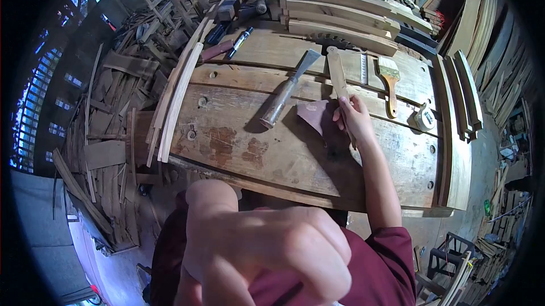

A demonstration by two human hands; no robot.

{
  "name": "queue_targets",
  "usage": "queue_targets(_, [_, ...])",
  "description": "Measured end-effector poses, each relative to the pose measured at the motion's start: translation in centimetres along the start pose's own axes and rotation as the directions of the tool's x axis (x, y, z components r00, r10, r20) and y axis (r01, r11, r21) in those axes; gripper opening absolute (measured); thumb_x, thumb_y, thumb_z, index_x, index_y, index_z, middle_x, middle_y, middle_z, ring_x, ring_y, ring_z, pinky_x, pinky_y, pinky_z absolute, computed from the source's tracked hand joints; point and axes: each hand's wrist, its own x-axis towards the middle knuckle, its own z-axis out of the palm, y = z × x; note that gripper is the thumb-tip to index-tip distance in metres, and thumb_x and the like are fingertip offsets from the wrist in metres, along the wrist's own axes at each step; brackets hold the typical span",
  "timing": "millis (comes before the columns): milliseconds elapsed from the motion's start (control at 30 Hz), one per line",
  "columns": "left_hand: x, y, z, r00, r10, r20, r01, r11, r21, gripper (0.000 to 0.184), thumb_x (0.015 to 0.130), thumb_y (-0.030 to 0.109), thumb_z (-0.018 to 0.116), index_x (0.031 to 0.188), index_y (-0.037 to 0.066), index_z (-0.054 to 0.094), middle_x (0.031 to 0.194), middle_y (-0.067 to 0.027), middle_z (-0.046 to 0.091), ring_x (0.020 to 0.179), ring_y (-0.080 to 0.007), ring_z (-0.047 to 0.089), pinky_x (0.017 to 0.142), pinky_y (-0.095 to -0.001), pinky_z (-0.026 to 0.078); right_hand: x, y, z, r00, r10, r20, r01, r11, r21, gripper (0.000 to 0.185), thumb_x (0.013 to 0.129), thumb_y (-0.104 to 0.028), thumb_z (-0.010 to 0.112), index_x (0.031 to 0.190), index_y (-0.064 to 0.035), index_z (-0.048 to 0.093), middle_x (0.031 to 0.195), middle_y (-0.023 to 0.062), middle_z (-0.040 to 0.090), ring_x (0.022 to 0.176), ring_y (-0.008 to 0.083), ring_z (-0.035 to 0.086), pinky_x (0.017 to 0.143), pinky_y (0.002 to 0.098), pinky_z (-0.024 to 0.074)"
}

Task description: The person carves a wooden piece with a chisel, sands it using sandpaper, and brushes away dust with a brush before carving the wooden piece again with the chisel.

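Note:
My right hand (355, 117) is closed round a flat, narrow wooden piece (337, 73) with a rounded far end, over the workbench (295, 158). A purplish sheet (315, 117), perhaps sandpaper, lies just left of that hand. Very close to the camera, my left hand (267, 249) has its fingers curled; anything inside it is hidden. Left of the wooden piece lies a chisel (289, 87) with its blade pointing away. On the other side are a metal ruler (364, 68), a brush with a wooden handle (390, 84) and a round white tape measure (424, 118).
Long wooden strips (340, 15) are stacked at the bench's back, with more along its left (180, 101) and right (451, 135) edges. A marker (239, 42) and a dark red block (217, 50) lie at the back left. Scrap wood (105, 153) heaps beyond the left side.

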Motion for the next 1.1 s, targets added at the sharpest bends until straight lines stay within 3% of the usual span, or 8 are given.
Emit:
queue_targets(100, [-0.2, 0.6, 1.1, 0.964, -0.134, -0.229, 0.129, 0.991, -0.038, 0.027, 0.090, 0.044, 0.048, 0.080, 0.023, 0.063, 0.093, -0.0105, 0.044, 0.083, -0.0211, 0.044, 0.071, -0.0320, 0.040, 0.0, -0.1, -0.2, 1.000, 0.006, 0.002, -0.006, 1.000, -0.010, 0.022, 0.097, -0.026, 0.046, 0.099, -0.0040, 0.046, 0.060, 0.0032, 0.055, 0.042, 0.0092, 0.044, 0.039, 0.0230, 0.0327])
queue_targets(167, [-0.2, 0.4, 0.5, 0.982, -0.112, -0.151, 0.102, 0.992, -0.070, 0.026, 0.088, 0.047, 0.050, 0.086, 0.025, 0.063, 0.096, -0.0102, 0.045, 0.085, -0.0221, 0.046, 0.071, -0.0329, 0.041, 0.0, -0.1, -0.2, 1.000, 0.017, 0.015, -0.017, 0.999, -0.029, 0.023, 0.097, -0.025, 0.046, 0.101, -0.0026, 0.046, 0.062, 0.0040, 0.056, 0.044, 0.0094, 0.045, 0.040, 0.0229, 0.0347])
queue_targets(300, [1.1, -0.5, 1.9, 0.939, -0.102, -0.327, 0.125, 0.991, 0.049, 0.024, 0.087, 0.046, 0.052, 0.086, 0.026, 0.063, 0.096, -0.0103, 0.045, 0.086, -0.0224, 0.046, 0.071, -0.0330, 0.041, -0.2, -0.3, 0.0, 1.000, 0.010, 0.015, -0.010, 0.999, -0.046, 0.022, 0.097, -0.025, 0.046, 0.100, -0.0030, 0.046, 0.062, 0.0037, 0.055, 0.045, 0.0092, 0.045, 0.041, 0.0229, 0.0348])
queue_targets(900, [3.2, -0.2, 9.3, 0.537, 0.190, -0.822, 0.372, 0.821, 0.433, 0.018, 0.083, 0.043, 0.059, 0.088, 0.027, 0.064, 0.097, -0.0108, 0.045, 0.091, -0.0235, 0.047, 0.071, -0.0334, 0.041, 0.1, 0.0, 0.0, 0.999, 0.038, -0.005, -0.038, 0.998, 0.050, 0.017, 0.094, -0.021, 0.051, 0.097, -0.0042, 0.049, 0.063, 0.0030, 0.053, 0.046, 0.0092, 0.044, 0.042, 0.0220, 0.0340])
queue_targets(933, [0.9, -1.1, 5.6, 0.825, 0.320, -0.465, -0.013, 0.834, 0.551, 0.014, 0.075, 0.036, 0.068, 0.088, 0.029, 0.064, 0.098, -0.0123, 0.048, 0.093, -0.0262, 0.048, 0.073, -0.0348, 0.043, 0.1, -0.1, 0.0, 0.999, 0.032, -0.006, -0.032, 0.999, 0.044, 0.017, 0.094, -0.021, 0.051, 0.097, -0.0045, 0.048, 0.063, 0.0028, 0.053, 0.046, 0.0092, 0.044, 0.042, 0.0220, 0.0340])
queue_targets(967, [0.9, -2.2, 4.5, 0.827, 0.317, -0.465, -0.011, 0.835, 0.550, 0.014, 0.075, 0.036, 0.068, 0.088, 0.029, 0.064, 0.098, -0.0123, 0.048, 0.093, -0.0262, 0.048, 0.073, -0.0348, 0.043, 0.1, 0.0, 0.0, 1.000, 0.030, -0.004, -0.029, 0.999, 0.037, 0.017, 0.094, -0.021, 0.051, 0.097, -0.0048, 0.048, 0.063, 0.0026, 0.053, 0.046, 0.0092, 0.044, 0.042, 0.0219, 0.0339])
queue_targets(1033, [1.3, -3.5, 3.7, 0.815, 0.461, -0.353, -0.353, 0.876, 0.329, 0.016, 0.071, 0.030, 0.072, 0.083, 0.031, 0.063, 0.098, -0.0132, 0.050, 0.093, -0.0291, 0.049, 0.075, -0.0362, 0.045, 0.1, 0.1, -0.1, 0.999, 0.037, -0.001, -0.037, 0.999, 0.030, 0.019, 0.093, -0.022, 0.052, 0.099, -0.0042, 0.049, 0.063, 0.0029, 0.054, 0.048, 0.0097, 0.045, 0.044, 0.0230, 0.0355])
queue_targets(1100, [0.7, -2.2, 3.6, 0.901, 0.275, -0.336, -0.182, 0.942, 0.282, 0.015, 0.070, 0.028, 0.072, 0.080, 0.031, 0.061, 0.097, -0.0133, 0.051, 0.089, -0.0305, 0.050, 0.074, -0.0356, 0.047, 0.1, 0.1, -0.2, 0.999, 0.041, 0.006, -0.041, 0.999, 0.019, 0.020, 0.093, -0.022, 0.053, 0.102, -0.0036, 0.050, 0.064, 0.0032, 0.055, 0.049, 0.0101, 0.047, 0.045, 0.0240, 0.0371])
